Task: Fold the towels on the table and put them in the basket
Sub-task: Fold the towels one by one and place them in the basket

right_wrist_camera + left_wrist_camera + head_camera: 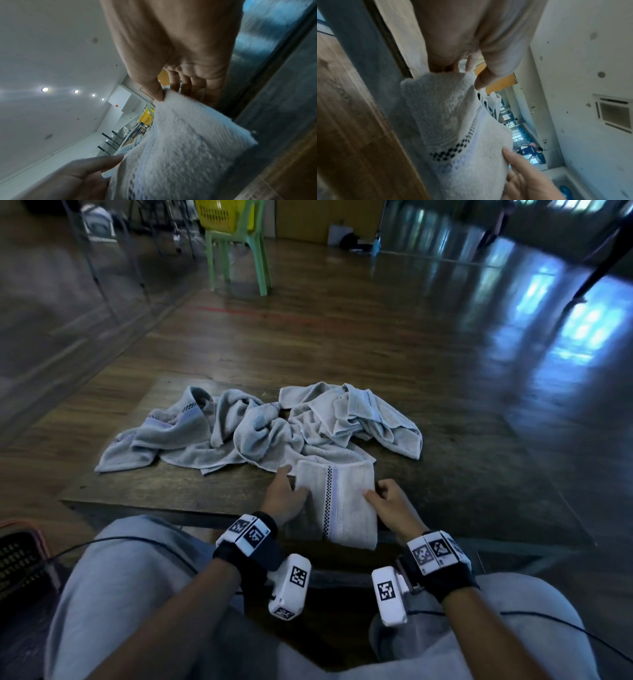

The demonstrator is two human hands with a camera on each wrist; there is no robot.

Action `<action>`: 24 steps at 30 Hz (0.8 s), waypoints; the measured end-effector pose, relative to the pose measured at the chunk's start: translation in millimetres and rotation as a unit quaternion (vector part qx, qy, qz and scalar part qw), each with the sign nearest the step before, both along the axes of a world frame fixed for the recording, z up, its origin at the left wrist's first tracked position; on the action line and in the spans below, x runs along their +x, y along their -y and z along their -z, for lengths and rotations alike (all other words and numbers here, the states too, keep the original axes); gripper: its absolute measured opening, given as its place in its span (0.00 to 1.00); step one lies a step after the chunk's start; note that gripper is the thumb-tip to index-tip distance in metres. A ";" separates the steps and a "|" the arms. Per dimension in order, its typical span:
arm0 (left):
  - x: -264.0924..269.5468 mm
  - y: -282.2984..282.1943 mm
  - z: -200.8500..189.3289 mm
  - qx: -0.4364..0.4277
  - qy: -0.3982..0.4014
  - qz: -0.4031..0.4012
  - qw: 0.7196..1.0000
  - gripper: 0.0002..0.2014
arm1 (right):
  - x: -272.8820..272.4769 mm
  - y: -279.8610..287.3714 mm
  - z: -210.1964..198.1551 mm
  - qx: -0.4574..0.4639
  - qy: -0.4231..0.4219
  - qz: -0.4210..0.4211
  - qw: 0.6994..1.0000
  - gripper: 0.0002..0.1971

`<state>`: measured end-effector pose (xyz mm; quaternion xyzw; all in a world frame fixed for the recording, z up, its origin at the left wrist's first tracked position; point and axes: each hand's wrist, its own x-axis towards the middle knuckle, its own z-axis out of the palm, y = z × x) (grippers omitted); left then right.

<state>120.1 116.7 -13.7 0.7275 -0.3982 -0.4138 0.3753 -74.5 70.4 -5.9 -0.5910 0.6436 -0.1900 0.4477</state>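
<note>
A folded white towel (337, 501) with a black checkered and lilac stripe lies at the near edge of the low wooden table (154, 491), its near end hanging over the edge. My left hand (286, 494) pinches its left edge, thumb (481, 81) on top and fingers underneath. My right hand (387, 498) pinches the right edge the same way, thumb (157, 94) pressed on the towel (188, 142). Behind it lies a crumpled pile of unfolded towels (239, 433). A dark basket (17, 559) with a pink rim stands on the floor at my lower left, partly cut off.
A green plastic chair (236, 258) carrying a yellow basket (219, 213) stands far back on the wooden floor. My knees in grey trousers (120, 594) are close against the table's near edge. Black cables run across my lap.
</note>
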 end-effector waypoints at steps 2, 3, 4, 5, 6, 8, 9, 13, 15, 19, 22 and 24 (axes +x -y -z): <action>0.0 -7.4 -12.0 -0.028 -0.033 -0.013 0.999 0.25 | -0.4 -11.2 -10.2 -0.025 0.050 0.022 0.998 0.20; 0.4 -11.8 -20.8 -0.043 -0.048 -0.020 0.998 0.23 | 0.3 -16.6 -18.5 -0.038 0.073 0.027 0.996 0.20; 1.3 -15.7 -27.6 -0.056 -0.052 -0.023 0.997 0.21 | 0.6 -20.9 -25.2 -0.052 0.091 0.028 0.994 0.19; 2.3 -20.5 -35.2 -0.071 -0.054 -0.029 0.996 0.20 | 1.4 -26.2 -33.3 -0.063 0.103 0.026 0.992 0.20; 4.6 -29.5 -48.8 -0.091 -0.056 -0.032 0.994 0.19 | 3.4 -33.7 -47.1 -0.082 0.112 0.016 0.990 0.20; 6.3 -35.4 -66.4 -0.120 -0.064 -0.035 0.990 0.19 | 5.3 -37.9 -64.5 -0.104 0.132 0.003 0.986 0.19; 7.5 -40.2 -77.5 -0.137 -0.062 -0.039 0.988 0.19 | 6.8 -42.0 -76.5 -0.116 0.137 -0.006 0.984 0.19; 16.4 -61.5 -123.7 -0.207 -0.060 -0.058 0.975 0.16 | 13.0 -59.7 -127.2 -0.179 0.154 -0.040 0.971 0.19; 21.0 -71.6 -144.0 -0.229 -0.066 -0.059 0.969 0.16 | 16.3 -66.8 -148.7 -0.212 0.152 -0.054 0.964 0.19; 33.4 -94.8 -175.8 -0.279 -0.059 -0.068 0.956 0.15 | 23.7 -83.7 -183.7 -0.248 0.155 -0.078 0.953 0.19; 43.0 -109.3 -192.4 -0.297 -0.057 -0.074 0.950 0.16 | 33.0 -91.2 -200.2 -0.283 0.135 -0.106 0.944 0.17; 50.1 -120.2 -202.1 -0.304 -0.044 -0.089 0.948 0.16 | 43.8 -93.7 -208.6 -0.287 0.146 -0.127 0.938 0.16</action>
